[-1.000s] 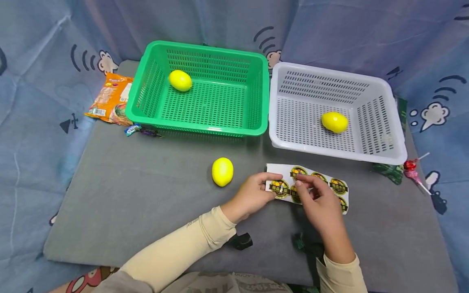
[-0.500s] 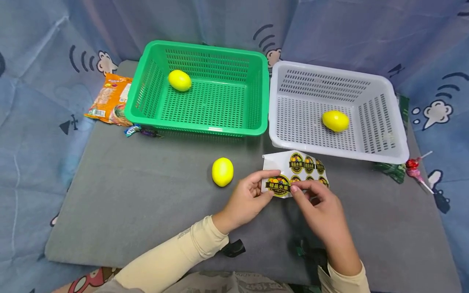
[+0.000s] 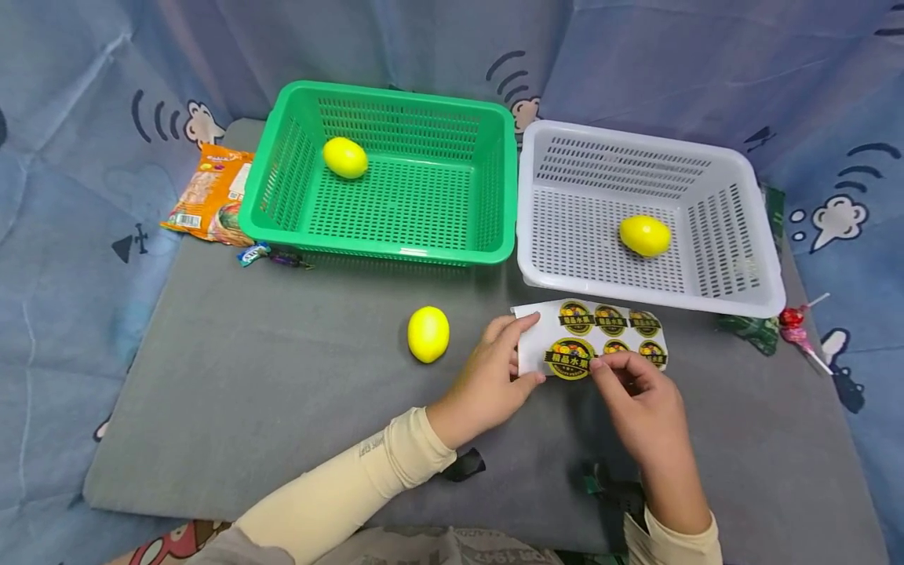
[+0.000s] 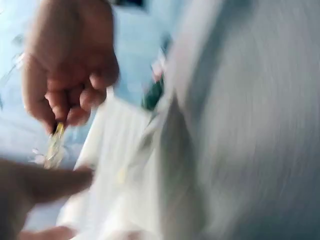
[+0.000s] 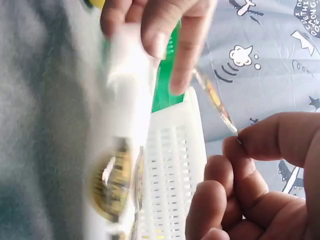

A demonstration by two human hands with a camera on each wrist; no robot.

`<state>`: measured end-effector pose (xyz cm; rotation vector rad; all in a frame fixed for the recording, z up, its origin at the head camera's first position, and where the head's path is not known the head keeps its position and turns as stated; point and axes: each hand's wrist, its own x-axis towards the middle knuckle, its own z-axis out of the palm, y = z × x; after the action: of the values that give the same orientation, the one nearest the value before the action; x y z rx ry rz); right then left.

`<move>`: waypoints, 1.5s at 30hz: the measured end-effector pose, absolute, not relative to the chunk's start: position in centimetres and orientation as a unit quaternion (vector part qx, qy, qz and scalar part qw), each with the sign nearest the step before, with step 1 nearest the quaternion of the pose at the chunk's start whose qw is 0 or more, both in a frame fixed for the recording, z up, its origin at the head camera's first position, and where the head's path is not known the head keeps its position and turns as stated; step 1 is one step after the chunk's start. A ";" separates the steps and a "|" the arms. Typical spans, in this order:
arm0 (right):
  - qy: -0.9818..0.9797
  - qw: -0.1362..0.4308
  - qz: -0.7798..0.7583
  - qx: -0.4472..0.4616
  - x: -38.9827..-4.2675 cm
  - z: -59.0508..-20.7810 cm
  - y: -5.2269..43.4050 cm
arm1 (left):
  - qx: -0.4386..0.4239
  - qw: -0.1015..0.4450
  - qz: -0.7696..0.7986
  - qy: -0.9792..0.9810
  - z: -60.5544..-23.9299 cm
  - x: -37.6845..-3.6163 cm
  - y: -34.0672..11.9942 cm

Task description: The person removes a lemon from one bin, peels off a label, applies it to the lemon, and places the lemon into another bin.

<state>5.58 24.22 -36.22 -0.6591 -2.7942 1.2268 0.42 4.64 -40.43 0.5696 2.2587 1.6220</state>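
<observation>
My left hand [image 3: 487, 384] holds the left end of a white sheet of stickers [image 3: 537, 341], above the grey table. Round black-and-gold stickers with fruit pictures cover the rest of the sheet. Between thumb and index finger, my right hand [image 3: 646, 408] pinches the edge of one loose round sticker [image 3: 570, 359]. Seen edge-on in the right wrist view, that sticker [image 5: 215, 95] stands apart from the sheet [image 5: 125, 100]. A yellow lemon [image 3: 428, 334] lies on the table to the left of my left hand. The left wrist view is blurred.
Behind the hands stand a green basket [image 3: 381, 249] and a white basket [image 3: 650, 297], each with one lemon inside. An orange snack bag [image 3: 205, 196] and wrapped candies [image 3: 254, 253] lie at the left, lollipops [image 3: 794, 326] at the right.
The sheet tilted up toward the white basket, then lay flatter again. My right hand has moved slightly right, and the pinched sticker now shows separate from the sheet.
</observation>
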 end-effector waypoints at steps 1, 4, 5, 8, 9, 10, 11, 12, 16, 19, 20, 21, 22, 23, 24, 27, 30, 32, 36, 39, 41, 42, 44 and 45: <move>-0.894 0.009 0.392 -0.216 5.6 -36.2 24.3 | 0.214 0.137 0.516 0.818 -40.0 0.6 4.4; -0.891 0.005 0.393 -0.226 5.5 -36.3 24.4 | 0.254 0.081 0.375 0.888 -38.6 1.2 3.4; -0.891 0.003 0.393 -0.229 5.4 -36.3 24.3 | 0.258 0.062 0.345 0.900 -38.1 1.3 3.0; -0.884 -0.006 0.411 -0.225 5.1 -36.4 24.2 | 0.231 -0.004 0.285 0.930 -37.6 1.1 1.1; -0.881 -0.012 0.418 -0.220 5.0 -36.4 24.0 | 0.214 -0.020 0.272 0.938 -37.7 0.8 0.3; -0.878 -0.018 0.429 -0.212 4.7 -36.4 23.9 | 0.193 -0.029 0.265 0.944 -37.9 0.5 -0.5; -0.874 -0.021 0.442 -0.201 4.5 -36.4 23.7 | 0.175 -0.029 0.262 0.949 -38.1 0.1 -1.3; -0.869 -0.025 0.456 -0.189 4.2 -36.4 23.5 | 0.160 -0.022 0.265 0.951 -38.5 -0.3 -2.0; -0.856 -0.033 0.495 -0.144 3.1 -36.2 21.9 | 0.125 0.060 0.326 0.935 -39.7 -1.5 -4.2; -0.848 -0.046 0.513 -0.124 2.3 -36.0 20.3 | 0.117 0.101 0.384 0.910 -40.7 -2.2 -4.5; -0.848 -0.050 0.515 -0.119 2.1 -35.9 19.8 | 0.116 0.102 0.408 0.900 -41.0 -2.3 -4.4; -0.846 -0.055 0.517 -0.116 1.9 -35.8 19.2 | 0.114 0.104 0.445 0.882 -41.2 -2.5 -4.3; -0.845 -0.059 0.519 -0.115 1.7 -35.7 18.8 | 0.113 0.105 0.488 0.859 -41.5 -2.6 -4.0; -0.844 -0.061 0.521 -0.112 1.6 -35.7 18.3 | 0.115 0.105 0.536 0.830 -41.7 -2.7 -3.7; -0.844 -0.062 0.521 -0.109 1.4 -35.7 18.0 | 0.120 0.106 0.586 0.794 -41.8 -2.7 -3.4; -0.843 -0.058 0.524 -0.107 1.0 -35.7 17.2 | 0.143 0.129 0.726 0.661 -42.1 -2.5 -2.6; -0.844 -0.052 0.523 -0.106 0.8 -35.9 16.9 | 0.164 0.145 0.792 0.570 -42.2 -2.1 -2.1; -0.847 -0.049 0.519 -0.105 0.8 -36.1 16.9 | 0.168 0.137 0.810 0.546 -42.3 -1.9 -1.9; -0.854 -0.044 0.510 -0.097 0.9 -36.2 16.9 | 0.165 0.086 0.808 0.560 -42.6 -1.8 -1.4; -0.858 -0.039 0.504 -0.089 0.9 -36.2 16.9 | 0.154 0.060 0.812 0.560 -42.8 -1.8 -1.2; -0.859 -0.038 0.504 -0.085 0.9 -36.1 16.8 | 0.145 0.057 0.827 0.540 -42.9 -1.8 -1.2; -0.858 -0.037 0.506 -0.082 0.9 -36.1 16.8 | 0.142 0.057 0.836 0.527 -42.8 -1.8 -1.2; -0.854 -0.041 0.514 -0.074 0.9 -36.0 16.8 | 0.138 0.062 0.853 0.500 -42.7 -1.7 -1.2; -0.850 -0.046 0.521 -0.070 0.9 -35.9 16.7 | 0.139 0.065 0.859 0.488 -42.6 -1.7 -1.2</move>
<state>0.88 16.74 -35.94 -0.2278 -2.7505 1.6856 -1.66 -1.23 -42.63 0.4196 1.4732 2.5919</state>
